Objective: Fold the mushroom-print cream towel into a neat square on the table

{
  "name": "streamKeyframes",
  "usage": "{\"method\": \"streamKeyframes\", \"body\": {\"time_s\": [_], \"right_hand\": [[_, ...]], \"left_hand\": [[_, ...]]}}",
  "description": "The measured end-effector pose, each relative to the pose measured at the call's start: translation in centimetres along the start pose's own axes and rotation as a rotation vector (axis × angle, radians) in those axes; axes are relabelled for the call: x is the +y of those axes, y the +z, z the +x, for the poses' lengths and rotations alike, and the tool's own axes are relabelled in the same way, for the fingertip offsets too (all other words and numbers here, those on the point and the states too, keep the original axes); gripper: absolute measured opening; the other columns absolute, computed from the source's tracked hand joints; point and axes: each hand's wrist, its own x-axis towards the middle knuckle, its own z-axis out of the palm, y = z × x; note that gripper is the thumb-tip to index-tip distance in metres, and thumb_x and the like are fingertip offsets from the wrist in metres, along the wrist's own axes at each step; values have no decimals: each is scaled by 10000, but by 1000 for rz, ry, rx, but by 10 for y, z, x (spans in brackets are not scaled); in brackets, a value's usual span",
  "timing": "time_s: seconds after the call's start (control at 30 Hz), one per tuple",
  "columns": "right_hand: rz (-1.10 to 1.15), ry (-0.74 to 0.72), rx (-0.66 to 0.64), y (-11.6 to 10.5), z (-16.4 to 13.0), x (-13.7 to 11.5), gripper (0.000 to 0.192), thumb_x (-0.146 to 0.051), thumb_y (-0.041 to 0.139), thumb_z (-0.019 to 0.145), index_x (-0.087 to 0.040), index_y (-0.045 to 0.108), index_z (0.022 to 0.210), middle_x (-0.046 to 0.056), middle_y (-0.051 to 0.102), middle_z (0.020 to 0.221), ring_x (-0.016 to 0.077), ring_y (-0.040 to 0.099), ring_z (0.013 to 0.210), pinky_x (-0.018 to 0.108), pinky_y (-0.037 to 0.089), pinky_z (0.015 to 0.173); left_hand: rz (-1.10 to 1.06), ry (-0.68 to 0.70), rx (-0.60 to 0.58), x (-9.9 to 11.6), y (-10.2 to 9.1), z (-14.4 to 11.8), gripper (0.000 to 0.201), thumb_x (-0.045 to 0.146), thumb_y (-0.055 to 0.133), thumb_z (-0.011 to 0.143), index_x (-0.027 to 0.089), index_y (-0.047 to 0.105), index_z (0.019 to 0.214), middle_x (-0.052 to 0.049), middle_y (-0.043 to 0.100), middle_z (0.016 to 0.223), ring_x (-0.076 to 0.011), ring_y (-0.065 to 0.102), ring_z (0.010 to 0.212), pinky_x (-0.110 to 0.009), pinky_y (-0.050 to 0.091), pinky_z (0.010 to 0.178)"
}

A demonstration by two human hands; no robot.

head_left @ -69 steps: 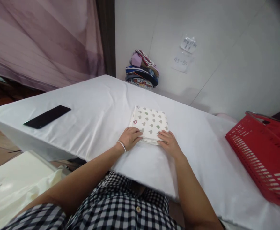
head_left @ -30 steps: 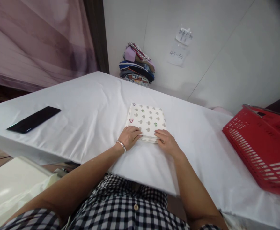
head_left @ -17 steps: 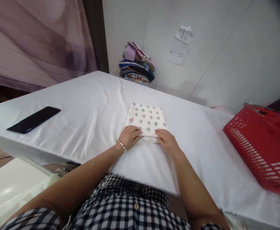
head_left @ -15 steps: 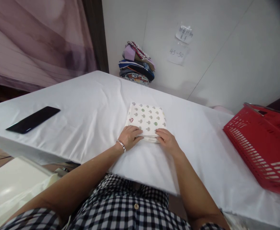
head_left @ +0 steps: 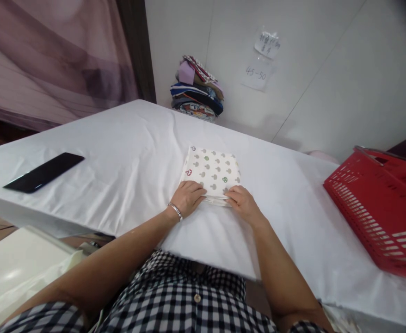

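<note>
A folded white cloth printed with grey, green and red mushroom shapes lies flat on the white-covered table. My left hand, with a silver bracelet at the wrist, pinches the cloth's near left corner. At the near right corner, my right hand has its thumb and fingers closed on the layered edge. Several folded layers show along the near edge between the two hands.
A black flat slab lies on the table's left. At the right stands a red plastic basket. Folded clothes are stacked beyond the far edge, by a wall with paper signs.
Both hands stay at the near corners of the cloth, with only slight finger movement. The whole view has shifted slightly.
</note>
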Motion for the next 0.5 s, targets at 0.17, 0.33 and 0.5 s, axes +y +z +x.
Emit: {"method": "streamKeyframes", "body": {"time_s": [0.17, 0.33, 0.5], "right_hand": [[-23, 11, -22, -1, 0, -2, 166, -159, 506, 824, -212, 647, 895, 43, 564, 840, 179, 480, 789, 317, 401, 714], [-37, 18, -27, -1, 0, -3, 173, -156, 515, 818, -221, 647, 908, 37, 560, 839, 176, 483, 789, 317, 400, 719], [-44, 34, -50, -2, -1, -6, 196, -228, 587, 787, -227, 627, 979, 35, 562, 878, 182, 490, 814, 322, 403, 739]], "left_hand": [[8, -3, -17, 1, -1, 2, 203, 260, 431, 876, 200, 621, 916, -52, 633, 925, -202, 525, 892, -366, 381, 790], [17, 2, -30, 1, 0, 2, 216, 255, 412, 882, 189, 615, 908, -56, 631, 913, -208, 523, 878, -370, 388, 782], [-26, 9, -46, 0, 1, 1, 217, 309, 440, 869, 191, 609, 938, -66, 620, 941, -211, 521, 901, -370, 389, 789]]}}
